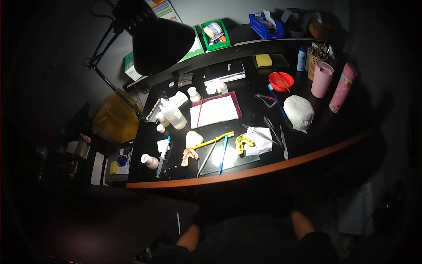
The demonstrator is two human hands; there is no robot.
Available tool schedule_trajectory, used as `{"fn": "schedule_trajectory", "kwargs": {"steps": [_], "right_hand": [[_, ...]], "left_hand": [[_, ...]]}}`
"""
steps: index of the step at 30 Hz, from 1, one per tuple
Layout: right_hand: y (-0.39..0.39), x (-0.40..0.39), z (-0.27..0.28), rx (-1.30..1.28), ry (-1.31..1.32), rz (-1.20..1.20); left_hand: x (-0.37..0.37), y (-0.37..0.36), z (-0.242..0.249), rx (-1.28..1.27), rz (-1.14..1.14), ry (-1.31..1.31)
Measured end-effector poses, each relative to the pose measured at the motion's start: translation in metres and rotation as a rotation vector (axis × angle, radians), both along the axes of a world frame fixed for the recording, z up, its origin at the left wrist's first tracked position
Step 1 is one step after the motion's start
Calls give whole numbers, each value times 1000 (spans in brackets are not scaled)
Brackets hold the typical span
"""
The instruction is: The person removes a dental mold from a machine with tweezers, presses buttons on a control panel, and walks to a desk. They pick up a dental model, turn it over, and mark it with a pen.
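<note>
Your nearest items: pink denture (189, 155) flat on worktop, near edge, left of glass slab (231, 159); yellow impression tray (244, 142) on slab's right part; blue-handled tool (223, 153) lying across slab.

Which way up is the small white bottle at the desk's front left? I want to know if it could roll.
Tipped. The small white bottle lies on its side on the dark desk, beside the syringe, its cap pointing toward the desk's left edge.

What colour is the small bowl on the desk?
Red; the bowl shows best in the head view.
</note>
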State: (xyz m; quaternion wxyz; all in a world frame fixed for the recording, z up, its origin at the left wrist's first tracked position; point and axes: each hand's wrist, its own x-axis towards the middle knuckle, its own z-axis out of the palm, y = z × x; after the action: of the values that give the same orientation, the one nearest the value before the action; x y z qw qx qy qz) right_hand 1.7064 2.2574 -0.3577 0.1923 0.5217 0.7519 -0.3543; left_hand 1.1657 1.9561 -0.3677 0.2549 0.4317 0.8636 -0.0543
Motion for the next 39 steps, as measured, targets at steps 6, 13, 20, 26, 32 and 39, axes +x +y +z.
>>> {"fn": "schedule_trajectory", "kwargs": {"steps": [6,13,20,26,32,39], "right_hand": [[6,-4,8,118,-3,-60],[48,-20,32,289,54,-126],[75,-95,154,383,346,-106],[-23,-142,273,41,531,329],[-55,-155,273,-63,587,626],[-62,-157,281,-5,606,692]], "left_hand": [[-14,10,-11,1,-261,206],[9,27,34,341,648,234],[0,91,126,1119,332,-216],[124,111,287,544,-404,-744],[155,98,293,424,-341,-761],[150,88,297,388,-477,-415]]}}
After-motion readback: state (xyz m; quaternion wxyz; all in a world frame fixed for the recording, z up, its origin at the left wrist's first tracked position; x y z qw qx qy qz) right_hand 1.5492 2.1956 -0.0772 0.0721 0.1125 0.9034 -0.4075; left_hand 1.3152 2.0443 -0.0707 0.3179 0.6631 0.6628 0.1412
